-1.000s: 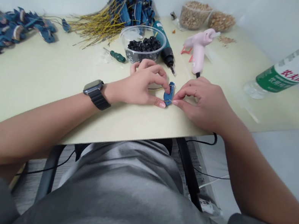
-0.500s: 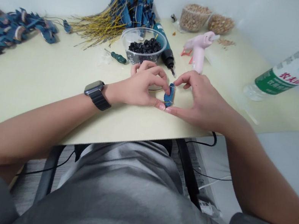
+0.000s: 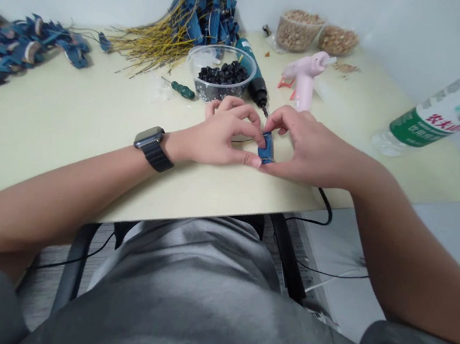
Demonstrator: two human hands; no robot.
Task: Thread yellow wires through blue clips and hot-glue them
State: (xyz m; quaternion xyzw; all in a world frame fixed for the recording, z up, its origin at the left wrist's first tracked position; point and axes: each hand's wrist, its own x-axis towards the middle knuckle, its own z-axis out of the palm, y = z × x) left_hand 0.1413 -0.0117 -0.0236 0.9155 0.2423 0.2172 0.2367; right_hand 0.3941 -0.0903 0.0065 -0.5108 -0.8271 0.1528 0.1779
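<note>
Between my two hands, just over the table, is a small blue piece (image 3: pixel 266 149) with thin wire-like lines across both its ends. My left hand (image 3: pixel 230 133) grips its left side with thumb and index finger, the other fingers curled loosely behind. My right hand (image 3: pixel 305 147) arches over the other side, its index fingertip at the far end and its thumb at the near end. A thin dark strand runs from the piece under my left fingers. My fingertips cover part of the piece's edges.
Behind my hands stand a clear tub of black bits (image 3: pixel 225 73), a power screwdriver (image 3: pixel 257 82) and a pink glue gun (image 3: pixel 306 79). A green-handled screwdriver (image 3: pixel 182 90) lies left. Blue pieces with yellow stems (image 3: pixel 204 13) lean on the wall. A water bottle (image 3: pixel 425 123) stands right.
Both hands have shifted slightly right with the blue piece, which has tilted. My right index finger has drawn in to its far end, and the wires now lie flatter against it.
</note>
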